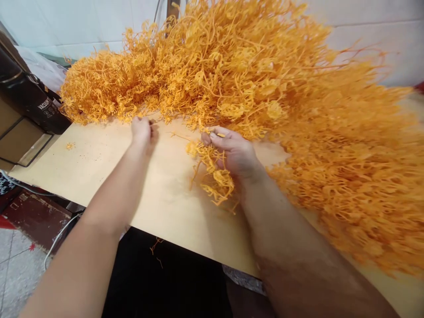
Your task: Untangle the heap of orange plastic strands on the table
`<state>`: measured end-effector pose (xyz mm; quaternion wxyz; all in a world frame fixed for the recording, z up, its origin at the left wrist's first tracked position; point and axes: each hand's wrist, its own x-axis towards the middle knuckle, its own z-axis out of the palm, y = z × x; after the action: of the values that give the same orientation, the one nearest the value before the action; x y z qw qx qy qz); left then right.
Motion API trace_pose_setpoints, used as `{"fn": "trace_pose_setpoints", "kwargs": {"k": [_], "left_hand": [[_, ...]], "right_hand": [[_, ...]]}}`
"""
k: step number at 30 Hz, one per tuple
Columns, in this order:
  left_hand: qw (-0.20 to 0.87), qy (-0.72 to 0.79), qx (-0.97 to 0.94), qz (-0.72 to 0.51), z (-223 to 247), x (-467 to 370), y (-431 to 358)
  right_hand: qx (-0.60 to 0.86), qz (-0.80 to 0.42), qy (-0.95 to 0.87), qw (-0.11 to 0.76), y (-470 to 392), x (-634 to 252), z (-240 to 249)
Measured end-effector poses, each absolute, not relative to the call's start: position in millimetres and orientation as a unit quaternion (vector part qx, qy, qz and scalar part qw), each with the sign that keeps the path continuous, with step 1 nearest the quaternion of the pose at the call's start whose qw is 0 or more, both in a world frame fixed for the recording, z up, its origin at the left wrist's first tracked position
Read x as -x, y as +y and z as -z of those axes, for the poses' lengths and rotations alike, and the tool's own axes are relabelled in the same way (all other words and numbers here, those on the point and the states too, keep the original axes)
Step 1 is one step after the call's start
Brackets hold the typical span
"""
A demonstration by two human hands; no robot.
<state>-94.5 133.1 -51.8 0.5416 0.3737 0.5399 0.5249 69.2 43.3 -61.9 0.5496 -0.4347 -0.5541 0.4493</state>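
A tangled heap of orange plastic flower sprigs (212, 75) with thin stems covers the back of the tabletop. In my right hand (235, 148), thumb and fingers pinch a small cluster of orange plastic flower sprigs (215, 176), which hangs down over the bare wood. To its left, at the front edge of the heap, my left hand (142, 130) is closed with its fingers curled inward. Whatever it may hold is hidden behind the hand.
The pale wooden tabletop (159, 190) has a loose orange scrap (70, 145) at its left. A black box (33, 97) and a brown carton (15, 132) stand at the left end. More orange sprigs (364, 194) spread along the right side. A tiled wall (99, 22) rises behind.
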Motion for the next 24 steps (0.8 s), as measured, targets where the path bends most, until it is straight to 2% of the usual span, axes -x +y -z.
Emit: {"fn": "trace_pose_setpoints", "kwargs": {"k": [3,8,10,17,24], "left_hand": [[0.502,0.560,-0.434,-0.496,49,107,127],[0.592,0.446,-0.626,-0.243,42,84,90],[0.612,0.429,-0.636,-0.191,37,80,83],[0.631,0.380,-0.648,-0.194,38,79,78],[0.521,0.414,-0.647,-0.371,61,55,81]], "right_hand": [[0.430,-0.428,-0.544,0.580,47,-73,67],[0.420,-0.458,-0.501,0.602,52,-74,72],[0.423,-0.464,-0.480,0.612,52,-73,72],[0.411,-0.476,-0.438,0.642,56,-70,73],[0.413,-0.467,-0.455,0.636,54,-68,73]]}}
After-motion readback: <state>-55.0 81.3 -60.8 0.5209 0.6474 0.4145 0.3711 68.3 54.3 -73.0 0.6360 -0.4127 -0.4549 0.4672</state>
